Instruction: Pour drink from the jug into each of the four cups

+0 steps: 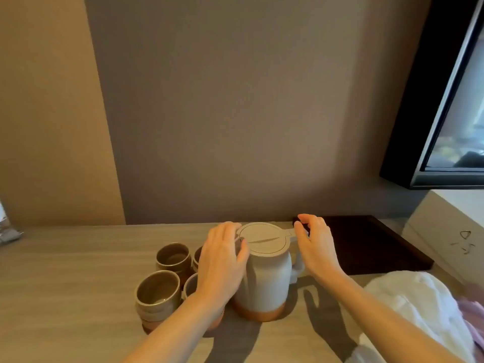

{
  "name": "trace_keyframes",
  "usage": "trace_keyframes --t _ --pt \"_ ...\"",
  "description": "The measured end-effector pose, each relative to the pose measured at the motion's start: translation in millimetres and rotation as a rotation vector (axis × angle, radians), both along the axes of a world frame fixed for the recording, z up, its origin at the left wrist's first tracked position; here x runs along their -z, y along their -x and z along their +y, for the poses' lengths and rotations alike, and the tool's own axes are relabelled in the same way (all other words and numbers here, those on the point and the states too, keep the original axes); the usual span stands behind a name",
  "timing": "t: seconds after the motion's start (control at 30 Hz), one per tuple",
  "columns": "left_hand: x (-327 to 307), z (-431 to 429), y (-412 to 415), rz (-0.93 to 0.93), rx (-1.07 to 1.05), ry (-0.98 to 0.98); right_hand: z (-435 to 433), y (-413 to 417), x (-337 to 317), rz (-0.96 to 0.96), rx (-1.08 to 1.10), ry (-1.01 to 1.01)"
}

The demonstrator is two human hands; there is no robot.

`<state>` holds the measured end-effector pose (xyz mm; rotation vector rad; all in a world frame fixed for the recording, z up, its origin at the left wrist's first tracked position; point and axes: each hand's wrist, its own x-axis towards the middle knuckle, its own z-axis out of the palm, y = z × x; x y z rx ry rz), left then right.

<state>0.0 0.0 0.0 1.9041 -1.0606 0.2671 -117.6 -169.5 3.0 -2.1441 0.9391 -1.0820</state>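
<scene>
A pale ceramic jug point(264, 279) with a terracotta base and a flat lid point(262, 238) stands upright on the wooden table point(78, 284). Its handle points right. To its left sit brown cups in a cluster: a far-left cup point(173, 258), a near-left cup point(158, 292), and two more partly hidden behind my left hand, the far one point(197, 255) and the near one point(190, 286). My left hand point(222, 260) hovers open against the jug's left side. My right hand point(315, 244) is open just right of the lid, above the handle, holding nothing.
A dark tray point(372, 244) lies at the back right of the table. A white cloth point(419, 305) sits at the near right. A wall stands close behind, with a screen point(461, 113) at the upper right. A white box point(450, 229) is at far right.
</scene>
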Motion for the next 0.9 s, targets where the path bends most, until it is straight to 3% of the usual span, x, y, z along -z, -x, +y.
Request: trace_keyframes --t 0.13,0.3,0.67,0.9 --pt "11.6 -18.2 8.7 -0.295 0.059 -0.121 -11.4 -7.4 7.3 0.057 0.010 -0.132" --pt "22.8 -32.5 17.0 -0.463 0.072 -0.293 -26.9 -12.1 14.5 -0.023 -0.101 -0.399" --pt "30.8 -24.4 -10.2 -0.468 0.316 -0.180 -20.5 26.9 35.8 -0.251 -0.369 -0.665" --pt "35.0 -20.7 -5.2 -0.396 0.292 -0.097 0.2 32.1 37.5 -0.352 -0.395 -0.784"
